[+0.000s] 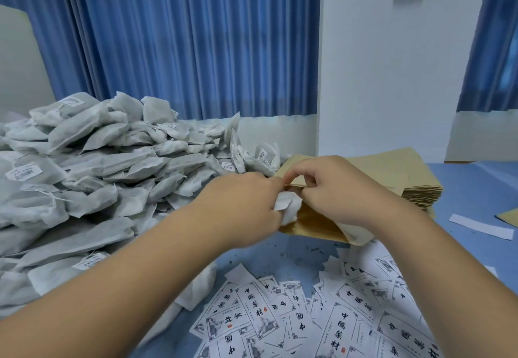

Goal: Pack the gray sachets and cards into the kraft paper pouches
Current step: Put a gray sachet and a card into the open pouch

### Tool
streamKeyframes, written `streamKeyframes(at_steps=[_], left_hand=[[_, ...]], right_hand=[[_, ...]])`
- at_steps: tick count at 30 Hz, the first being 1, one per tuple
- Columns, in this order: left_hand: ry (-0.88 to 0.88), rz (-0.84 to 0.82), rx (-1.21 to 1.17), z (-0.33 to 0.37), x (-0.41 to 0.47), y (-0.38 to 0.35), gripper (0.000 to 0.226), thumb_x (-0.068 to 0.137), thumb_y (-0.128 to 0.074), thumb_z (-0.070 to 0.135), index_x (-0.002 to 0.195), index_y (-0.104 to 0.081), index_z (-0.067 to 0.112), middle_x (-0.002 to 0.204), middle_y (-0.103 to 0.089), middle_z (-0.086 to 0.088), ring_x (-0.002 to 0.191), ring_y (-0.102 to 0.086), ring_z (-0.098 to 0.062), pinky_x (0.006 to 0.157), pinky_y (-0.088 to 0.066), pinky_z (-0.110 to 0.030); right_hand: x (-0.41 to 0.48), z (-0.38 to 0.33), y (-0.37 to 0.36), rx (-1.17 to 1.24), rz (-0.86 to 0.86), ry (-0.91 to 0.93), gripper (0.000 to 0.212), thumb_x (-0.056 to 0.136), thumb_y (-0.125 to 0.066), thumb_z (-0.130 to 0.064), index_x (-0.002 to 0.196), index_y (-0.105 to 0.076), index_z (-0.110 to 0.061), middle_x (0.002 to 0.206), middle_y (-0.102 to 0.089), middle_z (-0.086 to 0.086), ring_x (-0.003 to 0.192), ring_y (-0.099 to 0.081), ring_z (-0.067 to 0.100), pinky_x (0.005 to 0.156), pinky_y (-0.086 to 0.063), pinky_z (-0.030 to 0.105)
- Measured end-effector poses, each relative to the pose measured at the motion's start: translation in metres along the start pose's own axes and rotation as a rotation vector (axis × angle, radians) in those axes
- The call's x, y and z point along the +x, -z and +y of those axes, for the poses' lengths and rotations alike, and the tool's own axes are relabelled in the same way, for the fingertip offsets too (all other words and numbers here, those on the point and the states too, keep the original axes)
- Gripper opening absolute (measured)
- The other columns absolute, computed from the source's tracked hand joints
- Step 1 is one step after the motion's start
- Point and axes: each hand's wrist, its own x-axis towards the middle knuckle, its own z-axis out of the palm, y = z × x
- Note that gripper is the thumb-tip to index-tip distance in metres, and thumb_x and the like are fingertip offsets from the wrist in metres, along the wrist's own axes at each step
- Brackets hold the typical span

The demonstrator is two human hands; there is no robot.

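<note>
My left hand (246,203) grips a gray sachet (288,206) at the mouth of a kraft paper pouch (314,226) held over the middle of the table. My right hand (333,189) pinches the pouch's upper edge, holding the mouth apart. Part of the sachet is inside the pouch and hidden. A big heap of gray sachets (92,167) fills the left side. Printed white cards (322,315) lie scattered at the near edge.
A stack of flat kraft pouches (406,181) sits behind my right hand. White paper strips (479,226) lie on the blue tabletop (473,198) at the right. Blue curtains (182,43) and a white wall stand behind the table.
</note>
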Motion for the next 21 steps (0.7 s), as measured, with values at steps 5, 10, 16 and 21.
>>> streamKeyframes(at_steps=[5, 10, 16, 21], left_hand=[[0.132, 0.030, 0.277, 0.023, 0.009, -0.004, 0.028, 0.092, -0.045, 0.034, 0.116, -0.045, 0.019, 0.076, -0.039, 0.002, 0.067, -0.042, -0.021, 0.049, -0.022, -0.028], [0.137, -0.168, -0.172, 0.027, 0.009, -0.010, 0.068, 0.081, -0.056, 0.043, 0.137, -0.022, 0.027, 0.117, -0.045, -0.006, 0.103, -0.053, -0.026, 0.072, -0.043, -0.032], [0.191, 0.019, -0.605, 0.023, 0.009, -0.013, 0.030, 0.076, -0.064, 0.031, 0.104, -0.053, 0.028, 0.096, -0.060, 0.009, 0.084, -0.058, -0.008, 0.065, -0.048, -0.022], [-0.009, 0.233, 0.160, 0.031, 0.008, -0.019, 0.018, 0.091, -0.044, 0.037, 0.091, -0.057, 0.025, 0.094, -0.058, 0.005, 0.083, -0.061, -0.022, 0.047, -0.017, -0.028]], right_hand=[[0.001, -0.001, 0.004, 0.063, 0.012, -0.020, 0.044, 0.076, -0.048, 0.002, 0.098, -0.071, -0.028, 0.055, -0.041, -0.007, 0.052, -0.043, -0.001, 0.051, -0.035, 0.013], [0.002, 0.005, 0.006, 0.163, 0.058, -0.063, 0.038, 0.075, -0.050, 0.004, 0.089, -0.071, -0.025, 0.046, -0.040, -0.010, 0.046, -0.040, 0.002, 0.047, -0.034, 0.014], [0.004, 0.014, 0.006, 0.236, 0.090, -0.122, 0.038, 0.074, -0.050, 0.005, 0.082, -0.071, -0.026, 0.050, -0.041, -0.008, 0.046, -0.036, 0.004, 0.047, -0.028, 0.017], [0.005, 0.012, 0.006, 0.269, 0.092, -0.097, 0.037, 0.076, -0.052, 0.004, 0.085, -0.071, -0.025, 0.045, -0.042, -0.011, 0.045, -0.039, 0.003, 0.047, -0.034, 0.016]])
